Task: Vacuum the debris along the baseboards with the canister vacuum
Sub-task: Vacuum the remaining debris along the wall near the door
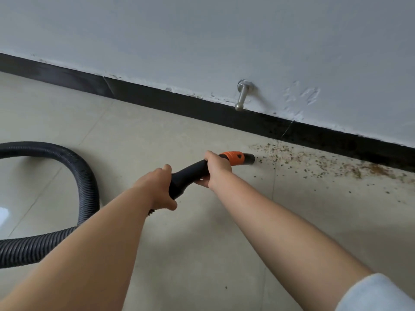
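Both hands hold the black wand (190, 170) of the vacuum. The left hand (155, 189) wraps the rear end, its grip clenched around the wand just where the ribbed hose (87, 176) joins it. The right hand (216, 168) grasps the wand farther forward, fingers curled under and thumb over, right behind the orange collar (234, 157). A pale sleeve (377, 292) shows at the right forearm's near end.

The short black nozzle (249, 158) beyond the collar points right, toward the debris (314, 162), and its mouth sits at the left edge of that scatter; whether it touches the floor (179, 254) is hard to tell from this angle. The debris is a spread of dark and brownish specks on the pale tiles, thickest against the black baseboard (202, 106) at the right and thinning outward onto the floor.

The hose loops away to the left, curving round and running off the left edge; the canister itself is out of view. A metal doorstop (241, 97) juts from the grey-white wall (202, 41) just above the baseboard, up and slightly left of the nozzle. Paint along the wall's lower edge looks chipped.
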`<state>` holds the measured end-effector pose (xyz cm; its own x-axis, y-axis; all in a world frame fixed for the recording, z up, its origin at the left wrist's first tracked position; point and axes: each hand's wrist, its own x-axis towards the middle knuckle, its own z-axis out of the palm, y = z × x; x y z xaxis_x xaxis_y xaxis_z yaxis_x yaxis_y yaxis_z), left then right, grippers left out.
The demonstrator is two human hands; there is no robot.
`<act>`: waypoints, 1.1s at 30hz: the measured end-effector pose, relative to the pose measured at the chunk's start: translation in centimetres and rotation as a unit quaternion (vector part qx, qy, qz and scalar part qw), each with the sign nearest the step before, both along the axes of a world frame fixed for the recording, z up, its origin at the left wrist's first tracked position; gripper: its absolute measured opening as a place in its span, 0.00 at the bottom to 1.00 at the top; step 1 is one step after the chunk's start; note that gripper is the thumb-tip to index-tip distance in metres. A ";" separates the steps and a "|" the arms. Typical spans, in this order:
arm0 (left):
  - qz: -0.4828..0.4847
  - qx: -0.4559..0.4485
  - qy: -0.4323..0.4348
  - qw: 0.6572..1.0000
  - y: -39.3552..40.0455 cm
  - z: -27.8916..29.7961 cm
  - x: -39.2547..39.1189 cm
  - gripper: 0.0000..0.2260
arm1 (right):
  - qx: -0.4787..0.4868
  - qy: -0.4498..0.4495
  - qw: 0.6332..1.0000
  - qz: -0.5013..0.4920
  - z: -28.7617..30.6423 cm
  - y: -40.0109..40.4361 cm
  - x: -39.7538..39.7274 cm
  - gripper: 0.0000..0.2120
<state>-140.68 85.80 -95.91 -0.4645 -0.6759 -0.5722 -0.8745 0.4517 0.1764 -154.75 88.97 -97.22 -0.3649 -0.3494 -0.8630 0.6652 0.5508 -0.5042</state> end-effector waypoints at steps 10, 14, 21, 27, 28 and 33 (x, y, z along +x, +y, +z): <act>-0.009 -0.046 0.027 0.999 4.9 -0.2 -5.8 0.21 | 0.013 0.014 1.000 0.004 0.2 3.7 -6.1 0.18; 0.017 -0.051 0.058 0.997 6.9 -1.1 -6.7 0.19 | -0.002 -0.005 1.000 -0.015 -0.2 5.2 -7.8 0.19; -0.002 -0.049 0.088 0.995 8.1 -2.5 -8.4 0.26 | 0.004 0.003 0.999 -0.053 -0.6 6.6 -9.7 0.19; -0.048 -0.036 0.111 0.992 8.8 -2.5 -11.8 0.20 | 0.005 0.009 0.995 -0.096 -0.2 8.6 -12.7 0.18; -0.055 -0.035 0.115 0.991 9.0 -2.6 -12.4 0.20 | 0.004 0.014 0.995 -0.101 -0.1 8.9 -13.1 0.19; -0.087 -0.032 0.121 0.988 10.1 -2.6 -14.5 0.19 | 0.007 0.033 0.991 -0.131 0.0 10.5 -14.7 0.21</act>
<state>-155.15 95.89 -98.53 -0.6946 -0.6054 -0.3887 -0.7186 0.6086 0.3365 -169.43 99.51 -97.18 -0.4972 -0.2227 -0.8386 0.7522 0.3710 -0.5445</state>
